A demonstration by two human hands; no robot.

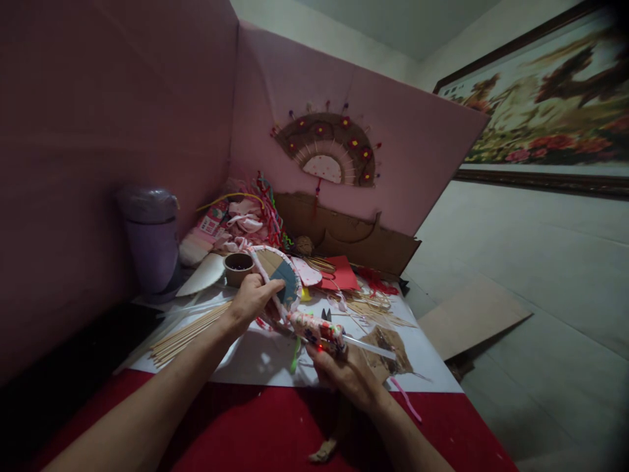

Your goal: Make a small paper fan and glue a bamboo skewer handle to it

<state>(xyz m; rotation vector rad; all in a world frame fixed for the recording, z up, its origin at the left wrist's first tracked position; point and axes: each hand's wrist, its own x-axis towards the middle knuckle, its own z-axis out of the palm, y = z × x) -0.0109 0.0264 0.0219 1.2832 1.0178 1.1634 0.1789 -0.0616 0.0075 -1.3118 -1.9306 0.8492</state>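
Observation:
My left hand [255, 298] grips a half-round cardboard piece [268, 262] with white and pink edging, its thumb pressed on a blue-grey patch. In my right hand [344, 373] is a hot glue gun [317, 331] covered in a floral pattern. A small red light glows on the gun, and a clear glue stick [371, 346] pokes out of its rear. The gun's front end points toward the lower edge of the cardboard piece; whether they touch I cannot tell. Just behind my left hand stands a round brown container [238, 270] with dark contents.
Bamboo sticks [189, 334] lie at the left on the white sheet [265, 364]. A lidded purple container [153, 246] stands at the back left. Red paper [339, 273], twine and cardboard scraps [388, 347] lie right. A decorated fan [334, 147] hangs on the pink board.

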